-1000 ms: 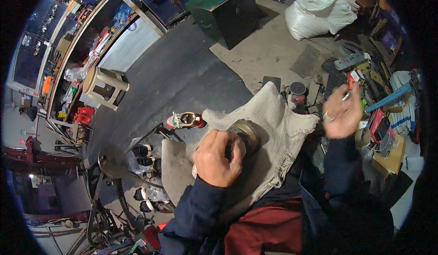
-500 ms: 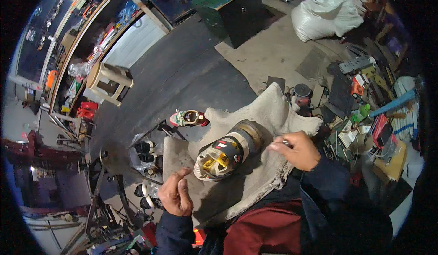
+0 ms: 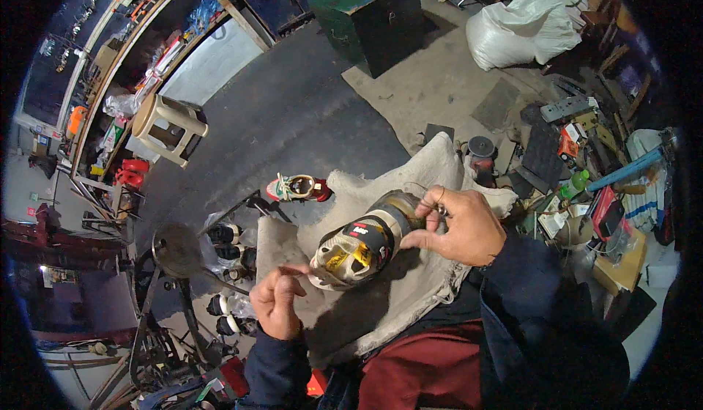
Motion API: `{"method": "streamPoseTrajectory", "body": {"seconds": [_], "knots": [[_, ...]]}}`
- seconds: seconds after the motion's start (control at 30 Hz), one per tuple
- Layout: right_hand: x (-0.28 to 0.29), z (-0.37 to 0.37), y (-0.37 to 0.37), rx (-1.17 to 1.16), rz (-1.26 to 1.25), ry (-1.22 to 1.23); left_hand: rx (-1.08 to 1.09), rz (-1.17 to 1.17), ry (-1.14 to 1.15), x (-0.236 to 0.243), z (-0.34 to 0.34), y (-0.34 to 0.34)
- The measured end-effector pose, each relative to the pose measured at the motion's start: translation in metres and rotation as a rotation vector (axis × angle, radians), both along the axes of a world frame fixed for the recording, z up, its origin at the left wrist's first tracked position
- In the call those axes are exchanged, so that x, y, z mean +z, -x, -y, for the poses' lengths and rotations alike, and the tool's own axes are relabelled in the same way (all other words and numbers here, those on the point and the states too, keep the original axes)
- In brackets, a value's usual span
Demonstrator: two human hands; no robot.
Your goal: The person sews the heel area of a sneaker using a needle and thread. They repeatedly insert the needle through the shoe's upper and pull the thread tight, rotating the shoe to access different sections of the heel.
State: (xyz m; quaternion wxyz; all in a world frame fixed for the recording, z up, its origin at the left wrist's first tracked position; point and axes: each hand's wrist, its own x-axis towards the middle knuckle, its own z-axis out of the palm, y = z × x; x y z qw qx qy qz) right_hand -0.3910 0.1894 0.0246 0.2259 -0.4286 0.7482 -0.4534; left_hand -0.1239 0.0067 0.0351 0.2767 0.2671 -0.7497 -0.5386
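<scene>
A beige sneaker [image 3: 329, 263] with a black band and yellow patches lies on a worn dark, rounded object [image 3: 388, 206], whose nature I cannot make out, over a rough beige cloth [image 3: 373, 326] across my lap. My left hand [image 3: 279, 298] is at the sneaker's lower left, fingertips pinched near its edge on something too small to tell. My right hand [image 3: 461, 227] is closed on a small metal tool, partly hidden, at the right of the sneaker, thumb reaching toward it. A red-and-green sneaker [image 3: 296, 187] sits beyond the cloth's upper left.
A metal stand [image 3: 176, 252] and several shoes [image 3: 227, 238] are at left. A plastic stool [image 3: 170, 129], shelving [image 3: 124, 80], a green chest [image 3: 366, 29] and white sack [image 3: 520, 32] stand farther off. Tools, boxes and a green bottle [image 3: 575, 186] are heaped at right.
My left hand has come off the top of the sneaker to its lower left, uncovering it. My right hand has moved in from the clutter at right to beside the sneaker.
</scene>
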Motion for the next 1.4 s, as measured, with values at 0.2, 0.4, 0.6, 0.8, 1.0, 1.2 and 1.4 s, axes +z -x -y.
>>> {"method": "streamPoseTrajectory", "body": {"seconds": [0.2,0.4,0.6,0.8,1.0,1.2,1.4], "knots": [[-0.033,0.003,-0.017,-0.106,0.052,0.011,-0.018,-0.665,-0.611,-0.004,-0.042,0.058],[-0.054,-0.001,-0.026,-0.162,0.051,0.107,0.258,-0.619,-0.807,0.008,-0.022,0.056],[-0.055,0.004,-0.027,-0.153,0.037,0.076,0.317,-0.541,-0.744,0.009,0.012,-0.007],[-0.061,0.015,-0.023,-0.082,-0.02,0.154,0.426,-0.419,-0.903,-0.024,-0.002,-0.051],[-0.061,0.017,-0.024,-0.143,-0.025,0.118,0.32,-0.63,-1.056,-0.05,-0.008,-0.057],[-0.063,0.004,-0.027,-0.156,0.058,0.182,0.522,-0.341,-0.605,-0.053,0.041,-0.112],[-0.067,0.0,-0.027,-0.145,0.14,0.247,0.657,0.31,0.495,-0.03,0.072,-0.122]]}}
